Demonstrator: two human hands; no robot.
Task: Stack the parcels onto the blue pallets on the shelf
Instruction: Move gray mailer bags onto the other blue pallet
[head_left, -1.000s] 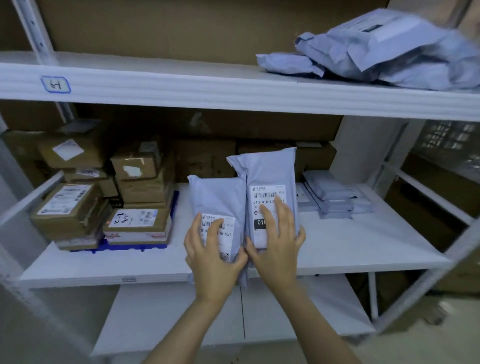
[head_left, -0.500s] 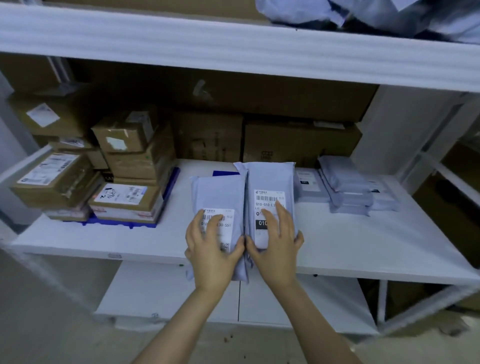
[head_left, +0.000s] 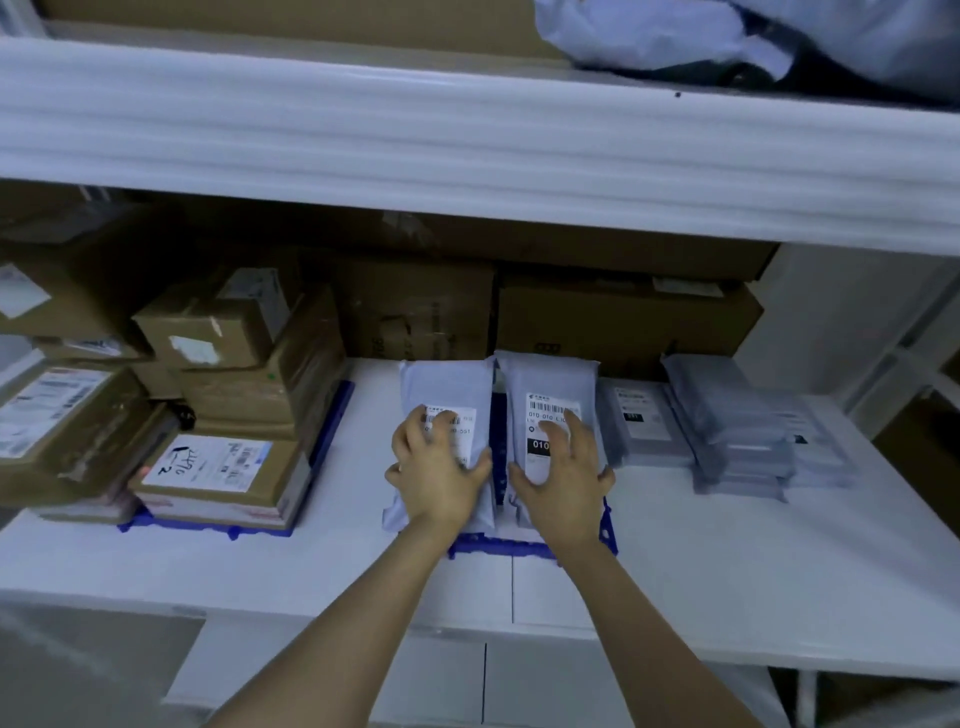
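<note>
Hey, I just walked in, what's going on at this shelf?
A person is stacking parcels on the white shelf. Two grey parcels lie side by side on a blue pallet: the left hand rests on the left parcel, the right hand on the right parcel, fingers spread. To the left, cardboard boxes sit piled on a second blue pallet; to the right lies a stack of grey mailers.

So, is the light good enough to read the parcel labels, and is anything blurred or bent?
Head view: dim bluish light; on the right parcel "010" is readable, finer print is not; left hand and right hand slightly smeared; upper shelf edge bowed by the wide lens; back boxes in shadow.
</note>
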